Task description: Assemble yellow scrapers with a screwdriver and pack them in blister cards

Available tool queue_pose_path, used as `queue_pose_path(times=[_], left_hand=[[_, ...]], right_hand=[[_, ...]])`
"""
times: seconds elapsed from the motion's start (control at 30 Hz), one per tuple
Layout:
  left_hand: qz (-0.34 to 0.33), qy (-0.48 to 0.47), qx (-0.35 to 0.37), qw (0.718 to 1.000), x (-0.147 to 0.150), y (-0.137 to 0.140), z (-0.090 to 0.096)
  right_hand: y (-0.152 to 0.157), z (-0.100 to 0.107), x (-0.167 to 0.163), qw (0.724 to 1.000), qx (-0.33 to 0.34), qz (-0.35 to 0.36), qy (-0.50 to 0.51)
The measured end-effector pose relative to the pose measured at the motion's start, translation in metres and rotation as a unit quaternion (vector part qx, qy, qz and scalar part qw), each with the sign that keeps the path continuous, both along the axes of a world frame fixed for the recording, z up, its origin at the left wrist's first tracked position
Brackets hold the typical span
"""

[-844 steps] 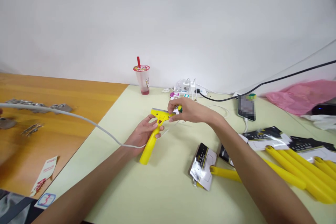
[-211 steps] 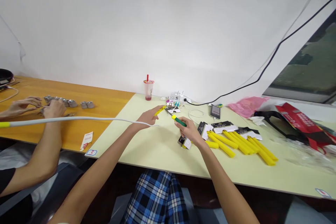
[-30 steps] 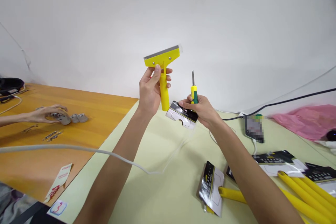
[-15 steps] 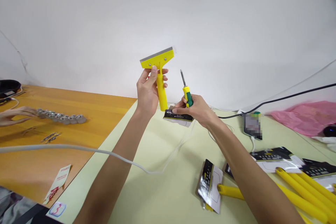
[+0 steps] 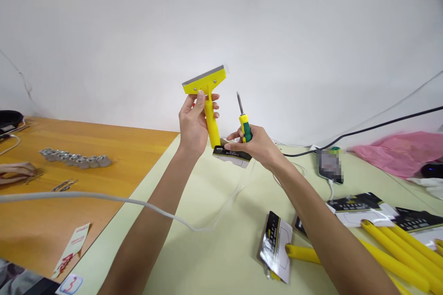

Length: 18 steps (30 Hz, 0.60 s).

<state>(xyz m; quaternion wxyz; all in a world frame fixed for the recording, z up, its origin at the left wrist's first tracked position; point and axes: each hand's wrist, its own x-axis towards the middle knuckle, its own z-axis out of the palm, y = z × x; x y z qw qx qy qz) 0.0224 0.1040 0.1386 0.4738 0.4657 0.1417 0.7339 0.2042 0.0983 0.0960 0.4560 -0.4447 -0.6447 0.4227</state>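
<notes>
My left hand (image 5: 194,124) grips a yellow scraper (image 5: 212,125) by the top of its handle, thumb just under the wide head. Two screws show on the head, and a grey blade edge runs along its top. To the right, my right hand (image 5: 260,144) is closed round a short screwdriver (image 5: 245,128) with a yellow and green handle, its metal tip pointing up. The tip is apart from the scraper. Below the scraper handle lies a black and white packet (image 5: 233,156) on the pale table, partly behind my right fingers.
Several yellow handles (image 5: 398,258) and black-and-white packets (image 5: 276,246) lie at the front right. A phone (image 5: 330,166) and pink cloth (image 5: 398,152) are farther back. A white cable (image 5: 138,200) crosses in front of my left arm. Another person's hand (image 5: 15,173) is near metal parts (image 5: 74,159) at left.
The scraper has come slightly down and left with my left hand; the view has shifted a little. The other person's hand has drawn back from the row of metal parts toward the front left.
</notes>
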Motion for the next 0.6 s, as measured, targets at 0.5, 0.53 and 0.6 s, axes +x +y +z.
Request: queue_pose_path(times=[0.5, 0.53, 0.6], left_hand=[[-0.007, 0.016, -0.088, 0.996, 0.008, 0.019, -0.021], [-0.007, 0.013, -0.094, 0.996, 0.008, 0.020, -0.021], [-0.015, 0.016, -0.097, 0.995, 0.008, 0.020, -0.023]], right_hand=[[0.002, -0.002, 0.005, 0.988, -0.090, 0.119, 0.033], [0.001, 0.001, 0.007, 0.983, -0.101, 0.140, 0.056], [-0.002, 0.006, 0.012, 0.973, -0.116, 0.181, 0.089]])
